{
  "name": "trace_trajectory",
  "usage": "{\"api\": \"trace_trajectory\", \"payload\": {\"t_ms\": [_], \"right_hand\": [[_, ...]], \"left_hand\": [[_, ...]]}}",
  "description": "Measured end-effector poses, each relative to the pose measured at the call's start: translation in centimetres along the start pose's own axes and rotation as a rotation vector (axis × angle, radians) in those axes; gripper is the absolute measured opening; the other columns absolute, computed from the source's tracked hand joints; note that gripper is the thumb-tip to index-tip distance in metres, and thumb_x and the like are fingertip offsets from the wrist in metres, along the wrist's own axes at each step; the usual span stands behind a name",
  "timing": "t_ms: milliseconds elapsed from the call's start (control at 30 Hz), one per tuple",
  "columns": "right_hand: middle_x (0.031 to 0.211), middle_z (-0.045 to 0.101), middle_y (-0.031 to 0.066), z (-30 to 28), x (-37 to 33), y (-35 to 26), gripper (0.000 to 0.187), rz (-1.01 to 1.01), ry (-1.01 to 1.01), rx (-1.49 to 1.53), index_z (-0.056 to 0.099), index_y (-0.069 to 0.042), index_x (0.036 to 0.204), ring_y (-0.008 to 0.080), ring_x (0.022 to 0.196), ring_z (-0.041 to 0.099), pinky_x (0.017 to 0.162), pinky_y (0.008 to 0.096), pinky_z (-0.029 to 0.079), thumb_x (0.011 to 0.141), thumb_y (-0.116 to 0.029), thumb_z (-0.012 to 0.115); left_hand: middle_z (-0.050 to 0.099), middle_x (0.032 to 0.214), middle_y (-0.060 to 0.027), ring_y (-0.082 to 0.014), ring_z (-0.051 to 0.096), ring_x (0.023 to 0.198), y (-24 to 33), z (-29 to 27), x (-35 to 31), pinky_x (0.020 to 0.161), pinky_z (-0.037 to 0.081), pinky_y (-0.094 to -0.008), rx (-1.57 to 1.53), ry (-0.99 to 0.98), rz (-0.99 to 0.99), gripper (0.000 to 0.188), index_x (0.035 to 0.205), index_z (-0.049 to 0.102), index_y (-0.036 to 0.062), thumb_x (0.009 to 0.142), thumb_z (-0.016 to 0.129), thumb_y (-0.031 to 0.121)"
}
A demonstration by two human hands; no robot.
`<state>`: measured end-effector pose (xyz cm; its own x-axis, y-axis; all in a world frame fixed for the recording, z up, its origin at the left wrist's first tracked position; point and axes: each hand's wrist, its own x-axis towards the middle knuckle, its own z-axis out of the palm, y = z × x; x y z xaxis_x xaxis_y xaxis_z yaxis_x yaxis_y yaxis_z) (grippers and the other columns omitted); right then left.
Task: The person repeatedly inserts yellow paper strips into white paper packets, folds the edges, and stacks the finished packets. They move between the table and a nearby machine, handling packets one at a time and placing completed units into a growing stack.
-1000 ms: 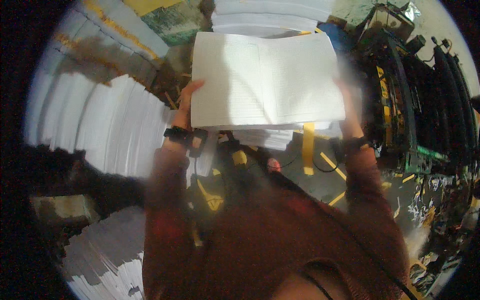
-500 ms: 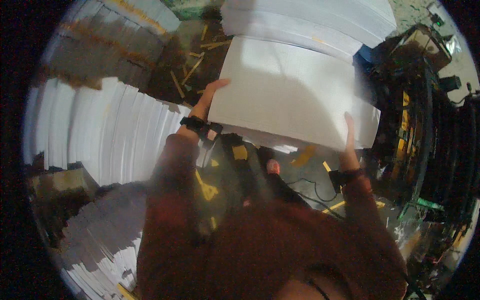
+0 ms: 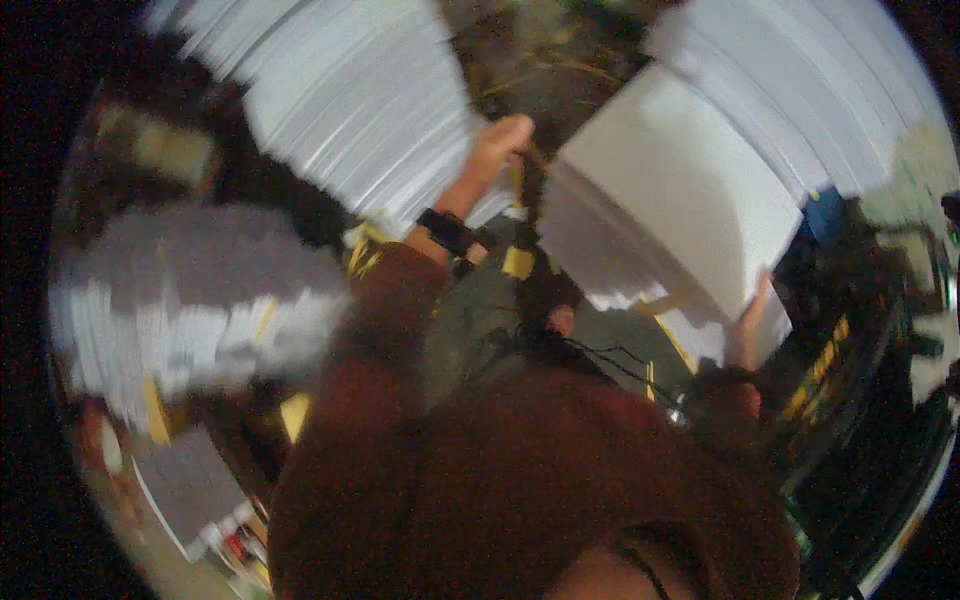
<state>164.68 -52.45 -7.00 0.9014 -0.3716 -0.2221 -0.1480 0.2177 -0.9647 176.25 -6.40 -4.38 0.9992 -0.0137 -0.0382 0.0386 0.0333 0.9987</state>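
Observation:
A thick block of white paper sheets lies right of centre, its broad pale face up. My right hand is at its near right corner, one finger or thumb along the edge and the others hidden. My left hand is off the block, to its left, beside a long row of white paper stacks. It looks bent inward, but motion blur hides whether its fingers hold anything. Dark bands circle both wrists.
More white paper stacks rise behind the block at the far right. Another paper pile sits at the left. Dark machinery fills the right side. A dark cable and yellow scraps are near my feet.
My left hand has come off the block's left edge, while my right hand stays at its right end. My view has swung left, so the block appears turned and farther right.

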Motion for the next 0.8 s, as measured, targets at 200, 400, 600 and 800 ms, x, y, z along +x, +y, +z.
{"api": "trace_trajectory", "payload": {"t_ms": [200,400,600,800], "right_hand": [[0.107,0.048,0.0134,-1.5,-7.2,3.6,0.044,-0.583,-0.186,-0.637,0.039,-0.004,0.121,0.0227,0.095,0.047,0.08,0.0344,0.041,0.093,-0.038,0.037],[0.078,0.055,0.0089,1.2,-6.5,21.3,0.026,-0.511,-0.763,-1.271,0.054,-0.006,0.098,0.0179,0.07,0.052,0.059,0.0318,0.043,0.091,-0.028,0.041],[0.059,0.045,0.0019,15.7,-20.9,26.8,0.021,0.076,-1.324,-0.796,0.051,-0.008,0.076,0.0117,0.05,0.041,0.045,0.0283,0.033,0.09,-0.023,0.05],[0.051,0.036,-0.0021,24.7,-49.9,21.9,0.034,-0.005,-1.885,-0.589,0.044,-0.009,0.062,0.0078,0.043,0.034,0.041,0.0256,0.025,0.09,-0.025,0.055]], "left_hand": [[0.061,0.109,-0.014,-0.027,0.058,0.101,-6.2,-3.9,-26.0,0.09,0.044,-0.0359,0.493,-0.022,-0.375,0.057,0.117,0.056,0.0007,0.083,0.056,0.048],[0.061,0.104,-0.0189,-0.0314,0.059,0.093,-11.4,-8.6,-62.2,0.08,0.046,-0.0415,0.594,0.422,-0.668,0.059,0.114,0.056,0.0013,0.079,0.058,0.05],[0.061,0.084,-0.0151,-0.024,0.058,0.074,-13.2,0.7,-91.1,0.067,0.046,-0.0372,0.138,1.209,-0.723,0.032,0.1,0.061,0.0027,0.08,0.06,0.028],[0.058,0.078,-0.0005,-0.0101,0.049,0.066,-17.2,16.7,-101.0,0.056,0.04,-0.0263,-0.283,1.54,-0.874,0.035,0.103,0.06,0.0018,0.083,0.063,0.031]]}}
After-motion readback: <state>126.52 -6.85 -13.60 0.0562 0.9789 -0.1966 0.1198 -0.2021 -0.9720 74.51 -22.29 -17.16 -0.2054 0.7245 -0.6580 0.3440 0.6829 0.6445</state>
